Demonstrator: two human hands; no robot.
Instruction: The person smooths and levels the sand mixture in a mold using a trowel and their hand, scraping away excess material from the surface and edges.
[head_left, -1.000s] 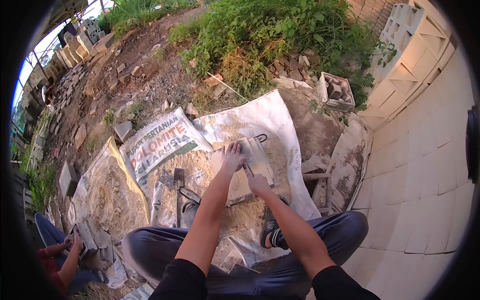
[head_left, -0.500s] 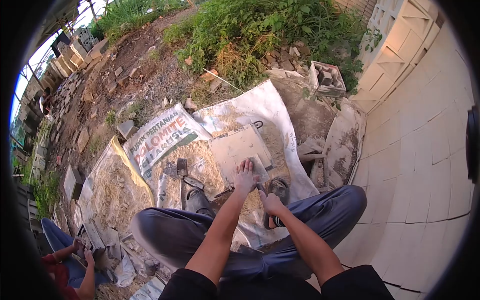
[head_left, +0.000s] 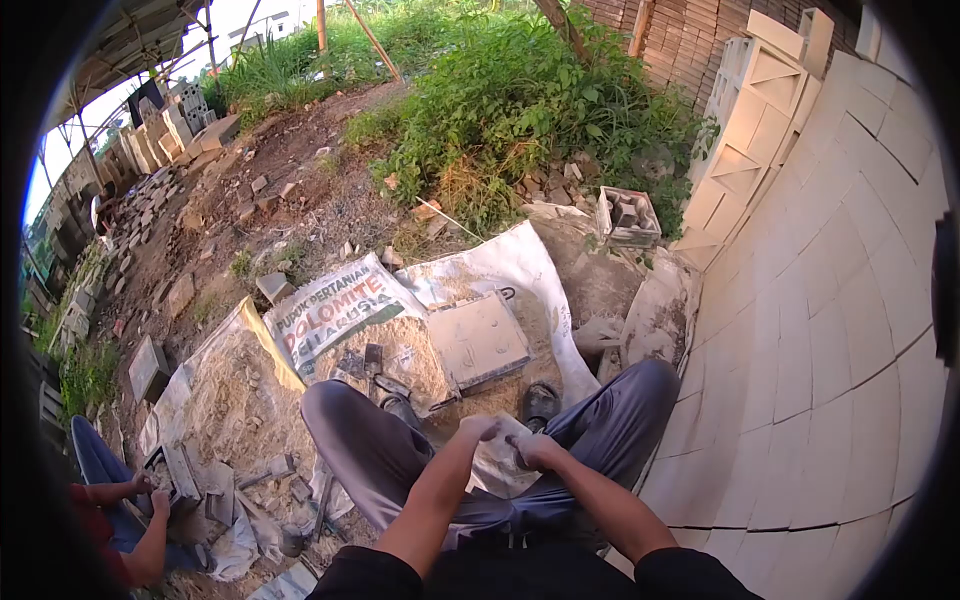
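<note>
A square, sand-coloured slab [head_left: 478, 338] in a dark-edged mould lies on the white sack sheet [head_left: 550, 290] beyond my feet. Between my knees, my right hand [head_left: 541, 452] is closed on a dark handle, most of it hidden by the fingers. Close beside it, my left hand [head_left: 482, 430] has its fingers bent near the tool; what it touches is too small to make out. Both hands are off the slab, on its near side. Small dark tools [head_left: 373, 358] rest on the sand left of the slab.
A printed sack [head_left: 340, 310] and sand heap lie at the left. At the lower left a co-worker's hands [head_left: 150, 492] are at a block. A pale block wall [head_left: 780, 370] rises on the right. A box of rubble [head_left: 628, 215] stands near the plants.
Both hands have moved off the slab and back toward my body, with the dark-handled tool in the right one. The slab's top is now uncovered. The view has tilted up.
</note>
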